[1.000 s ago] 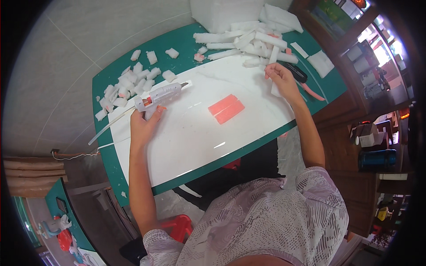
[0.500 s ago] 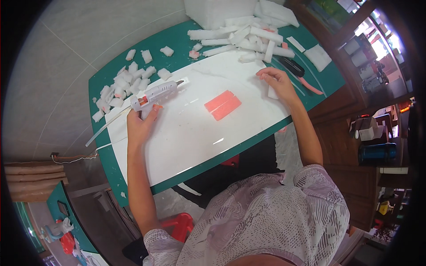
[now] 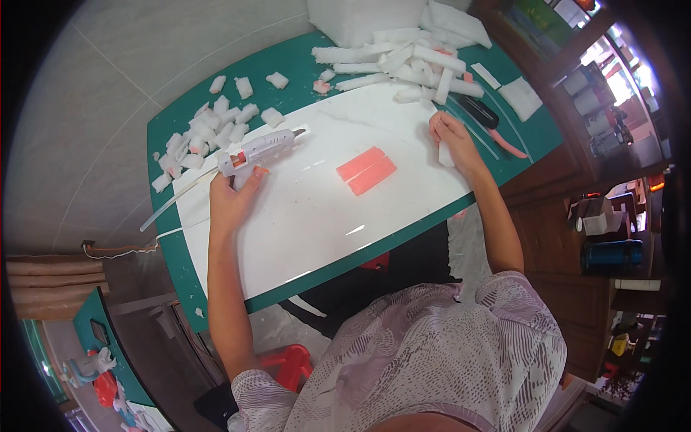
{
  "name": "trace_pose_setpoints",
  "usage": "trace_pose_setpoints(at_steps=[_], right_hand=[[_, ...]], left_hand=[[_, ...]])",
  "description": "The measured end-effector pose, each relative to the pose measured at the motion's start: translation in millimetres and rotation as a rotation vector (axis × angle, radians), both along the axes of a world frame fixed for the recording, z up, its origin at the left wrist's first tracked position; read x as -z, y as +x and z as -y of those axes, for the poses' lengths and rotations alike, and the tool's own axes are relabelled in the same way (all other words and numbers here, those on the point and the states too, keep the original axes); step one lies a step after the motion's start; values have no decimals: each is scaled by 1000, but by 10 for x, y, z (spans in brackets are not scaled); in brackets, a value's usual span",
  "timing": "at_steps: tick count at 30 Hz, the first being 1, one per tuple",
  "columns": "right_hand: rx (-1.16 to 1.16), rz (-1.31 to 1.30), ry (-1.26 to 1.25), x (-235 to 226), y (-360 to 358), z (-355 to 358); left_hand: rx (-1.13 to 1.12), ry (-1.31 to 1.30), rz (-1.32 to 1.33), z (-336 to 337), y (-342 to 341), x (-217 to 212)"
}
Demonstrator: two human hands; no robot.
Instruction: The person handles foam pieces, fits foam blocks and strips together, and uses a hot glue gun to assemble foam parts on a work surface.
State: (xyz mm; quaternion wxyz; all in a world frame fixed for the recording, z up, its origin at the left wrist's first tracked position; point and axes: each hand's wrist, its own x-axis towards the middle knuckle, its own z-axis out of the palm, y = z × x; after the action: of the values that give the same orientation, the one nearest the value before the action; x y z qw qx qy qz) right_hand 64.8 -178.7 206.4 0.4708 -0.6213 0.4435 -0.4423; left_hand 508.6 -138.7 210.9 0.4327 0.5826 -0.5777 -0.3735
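White glue gun (image 3: 265, 149) gripped in left hand (image 3: 230, 205), right hand (image 3: 451, 135) curled by strip (image 3: 446, 155), hold unclear; I'd keep nozzle (image 3: 299, 132) off hands.

We count one left hand (image 3: 234, 198), one right hand (image 3: 453, 138), one glue gun (image 3: 260, 149), one green table (image 3: 417, 228), one white board (image 3: 302, 223), two pink foam strips (image 3: 368, 176), one black tool (image 3: 476, 111) and one big white foam block (image 3: 367, 21); we make out more than ten white chunks (image 3: 205, 129) in the left heap and more than six white strips (image 3: 360, 68) in the pile, both too overlapped for us to count exactly
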Motion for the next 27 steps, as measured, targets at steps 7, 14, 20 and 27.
trace_pose_setpoints(at_steps=[7,14,20,27], right_hand=[[42,-97,-26,104,-76,27],[41,-232,-32,45,64,0],[22,-199,-20,108,43,5],[24,-166,-53,63,71,-33]], left_hand=[[-9,5,19,12,11,4],[-11,18,21,13,22,16],[-12,23,32,15,29,35],[-18,22,30,8,-2,11]])
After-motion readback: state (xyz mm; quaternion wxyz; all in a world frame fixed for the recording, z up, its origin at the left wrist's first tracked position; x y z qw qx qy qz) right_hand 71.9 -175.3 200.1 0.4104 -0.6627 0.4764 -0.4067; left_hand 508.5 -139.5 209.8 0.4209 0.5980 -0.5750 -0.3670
